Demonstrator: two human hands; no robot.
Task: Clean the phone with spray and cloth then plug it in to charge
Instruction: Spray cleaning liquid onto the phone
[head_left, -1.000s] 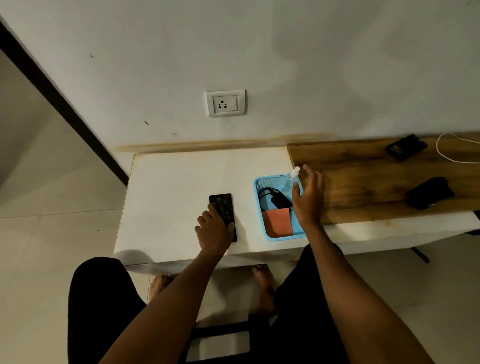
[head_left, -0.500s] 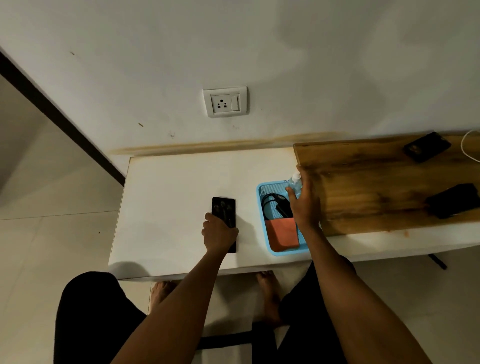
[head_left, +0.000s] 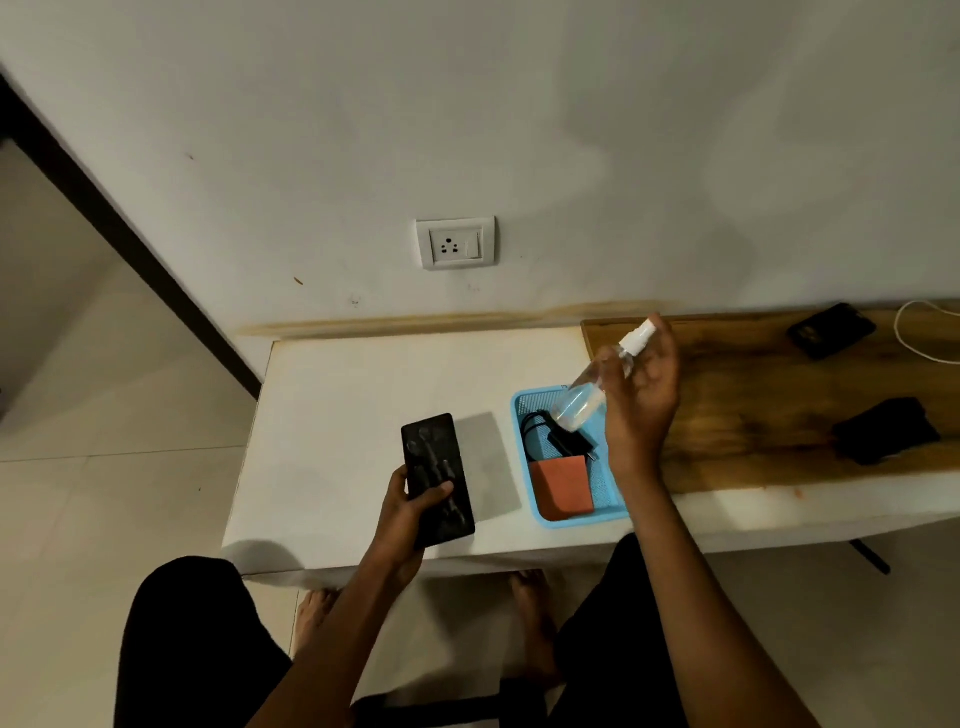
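Since a second ago both hands have risen: the left hand (head_left: 410, 512) grips the phone (head_left: 437, 479) off the table (head_left: 363, 374), and the right hand (head_left: 641, 410), at the phone's 3 o'clock, clasps the bottle (head_left: 592, 387) above the tray (head_left: 613, 512). Best to turn the nozzle toward the screen and mist lightly.

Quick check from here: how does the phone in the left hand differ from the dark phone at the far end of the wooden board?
The phone is gripped by the left hand and lifted off the white table; the far phone lies flat on the wooden board, untouched. The held phone shows smudges and streaks; any marks on the far one are too small to tell. It also looks larger, being nearer the camera. Both are dark rectangular slabs.
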